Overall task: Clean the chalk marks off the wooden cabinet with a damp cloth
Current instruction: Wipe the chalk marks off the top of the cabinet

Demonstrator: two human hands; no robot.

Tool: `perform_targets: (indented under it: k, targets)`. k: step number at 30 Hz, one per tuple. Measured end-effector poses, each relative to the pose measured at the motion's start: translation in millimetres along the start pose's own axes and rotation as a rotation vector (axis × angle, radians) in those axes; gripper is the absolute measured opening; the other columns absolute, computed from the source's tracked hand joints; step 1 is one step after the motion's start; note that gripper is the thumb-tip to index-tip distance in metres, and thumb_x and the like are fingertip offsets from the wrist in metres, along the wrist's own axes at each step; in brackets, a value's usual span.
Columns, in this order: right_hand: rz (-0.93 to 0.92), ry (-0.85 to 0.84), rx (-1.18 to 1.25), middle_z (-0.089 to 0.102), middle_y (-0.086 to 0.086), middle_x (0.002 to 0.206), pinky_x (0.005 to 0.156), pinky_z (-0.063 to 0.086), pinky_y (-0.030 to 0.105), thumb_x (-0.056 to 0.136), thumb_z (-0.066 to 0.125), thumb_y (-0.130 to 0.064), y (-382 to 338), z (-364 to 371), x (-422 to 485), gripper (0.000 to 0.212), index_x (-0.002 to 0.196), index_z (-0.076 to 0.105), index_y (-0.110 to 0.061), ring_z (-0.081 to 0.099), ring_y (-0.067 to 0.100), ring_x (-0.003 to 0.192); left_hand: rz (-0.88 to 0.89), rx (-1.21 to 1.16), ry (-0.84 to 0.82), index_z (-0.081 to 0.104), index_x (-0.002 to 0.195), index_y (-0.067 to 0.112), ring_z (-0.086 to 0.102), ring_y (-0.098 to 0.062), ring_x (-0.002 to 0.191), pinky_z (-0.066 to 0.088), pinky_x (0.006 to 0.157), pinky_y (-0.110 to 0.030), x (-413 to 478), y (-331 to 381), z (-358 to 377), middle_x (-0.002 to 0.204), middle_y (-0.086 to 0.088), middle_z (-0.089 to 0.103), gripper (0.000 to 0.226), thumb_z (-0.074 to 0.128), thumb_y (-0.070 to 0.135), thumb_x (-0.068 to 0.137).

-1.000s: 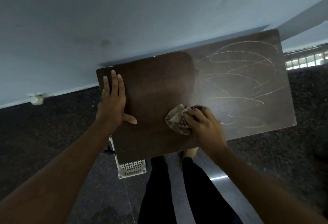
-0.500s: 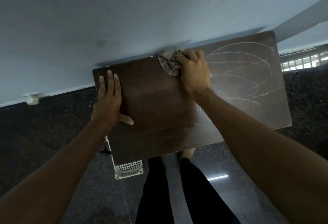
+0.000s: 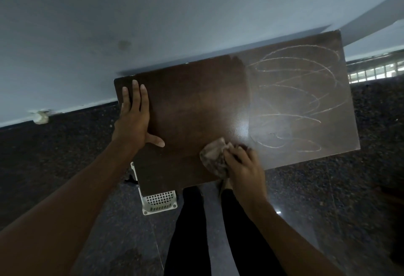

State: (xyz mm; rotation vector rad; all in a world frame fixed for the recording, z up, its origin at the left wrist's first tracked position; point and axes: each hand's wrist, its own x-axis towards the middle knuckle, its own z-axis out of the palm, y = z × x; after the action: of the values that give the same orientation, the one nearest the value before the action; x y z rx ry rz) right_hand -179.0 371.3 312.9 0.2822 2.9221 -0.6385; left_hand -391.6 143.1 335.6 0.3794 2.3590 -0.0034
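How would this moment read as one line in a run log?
left hand: flat on cabinet top | right hand: grips cloth at near edge | chalk marks: right half unwiped

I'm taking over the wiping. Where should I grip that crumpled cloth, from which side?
Grip the cloth by its raised bunch, from above on its right, as the right hand does. It lies wadded on the cabinet top, leaving its underside to wipe.

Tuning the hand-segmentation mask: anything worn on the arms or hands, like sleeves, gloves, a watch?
Nothing. The left hand and right hand are bare: no gloves, rings or watch visible. Both arms are bare to the frame edge, so no sleeve shows. Only clothing in view: black trousers.
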Motion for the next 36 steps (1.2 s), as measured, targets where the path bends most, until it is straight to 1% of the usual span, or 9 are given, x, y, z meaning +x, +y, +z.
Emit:
perform_targets:
  k: [9,12,17,21,26,28,31,34,36]
  targets:
    - [-0.046,0.069,-0.096,0.063,0.008,0.114,0.069,0.051,0.039,0.087,0.063,-0.014,-8.8,-14.1,137.8,0.039,0.125,0.067,-0.015,0.051,0.034,0.102,-0.005,-0.053,0.031,-0.022,0.154,0.011,-0.028,-0.034,0.148,0.028,0.111,-0.068,1.5,-5.2,3.2,0.161,-0.007,-0.033,0.170,0.092,0.058,0.038]
    - [-0.005,0.068,-0.087,0.061,0.008,0.118,0.068,0.052,0.043,0.085,0.064,-0.012,-7.4,-11.3,104.2,0.040,0.125,0.065,-0.016,0.050,0.034,0.106,0.002,-0.062,0.048,-0.021,0.155,0.012,-0.027,-0.033,0.149,0.029,0.110,-0.068,0.8,-6.4,3.9,0.161,-0.006,-0.032,0.168,0.092,0.058,0.039]
    - [0.089,0.138,-0.063,0.066,0.009,0.118,0.062,0.053,0.038,0.077,0.066,-0.005,-14.4,13.0,-5.5,0.039,0.116,0.071,-0.011,0.049,0.032,0.106,0.016,-0.050,0.072,-0.020,0.155,0.013,-0.025,-0.033,0.150,0.032,0.111,-0.069,-0.9,-8.5,7.7,0.162,-0.005,-0.030,0.166,0.090,0.059,0.040]
    - [0.227,0.149,-0.039,0.066,0.009,0.117,0.060,0.055,0.041,0.074,0.072,-0.001,-41.6,30.7,-28.5,0.045,0.118,0.070,-0.011,0.046,0.031,0.103,0.026,-0.034,0.097,-0.019,0.156,0.011,-0.023,-0.034,0.150,0.032,0.113,-0.064,-3.2,-10.3,8.3,0.163,-0.007,-0.028,0.164,0.090,0.060,0.042]
    - [-0.084,0.072,-0.019,0.068,0.006,0.111,0.075,0.051,0.041,0.076,0.065,-0.018,-127.8,70.4,-36.4,0.035,0.111,0.072,-0.017,0.058,0.033,0.096,0.039,-0.020,0.109,-0.017,0.156,0.008,-0.020,-0.037,0.151,0.022,0.120,-0.055,-3.2,-9.6,8.6,0.163,-0.011,-0.026,0.162,0.089,0.060,0.045]
    - [-0.203,0.003,0.047,0.064,0.004,0.116,0.085,0.048,0.043,0.071,0.074,-0.018,-169.8,89.6,-41.0,0.041,0.112,0.069,-0.017,0.054,0.030,0.100,0.035,-0.012,0.113,-0.018,0.155,0.008,-0.021,-0.037,0.150,0.020,0.121,-0.054,-2.8,-9.9,9.0,0.163,-0.011,-0.027,0.163,0.089,0.060,0.045]
    - [-0.206,0.030,0.039,0.064,-0.001,0.112,0.090,0.034,0.037,0.080,0.069,-0.028,-208.1,96.8,-37.8,0.023,0.102,0.070,-0.022,0.049,0.025,0.100,0.029,-0.014,0.103,-0.019,0.155,0.009,-0.023,-0.035,0.150,0.020,0.120,-0.056,-1.9,-9.5,9.4,0.163,-0.010,-0.028,0.162,0.089,0.059,0.046]
    - [-0.231,0.048,0.075,0.067,0.002,0.109,0.092,0.037,0.038,0.087,0.050,-0.023,-197.5,94.1,-37.5,0.029,0.103,0.073,-0.019,0.050,0.026,0.099,0.028,0.000,0.112,-0.019,0.156,0.010,-0.023,-0.034,0.150,0.020,0.119,-0.058,-3.4,-12.3,9.9,0.163,-0.009,-0.028,0.162,0.089,0.060,0.047]
    - [-0.241,0.035,0.084,0.067,0.005,0.110,0.091,0.043,0.041,0.084,0.054,-0.019,-162.1,85.0,-45.2,0.031,0.109,0.072,-0.016,0.053,0.028,0.098,0.033,-0.011,0.105,-0.020,0.156,0.010,-0.023,-0.034,0.150,0.022,0.118,-0.058,-4.3,-13.1,10.1,0.163,-0.008,-0.029,0.163,0.089,0.061,0.046]
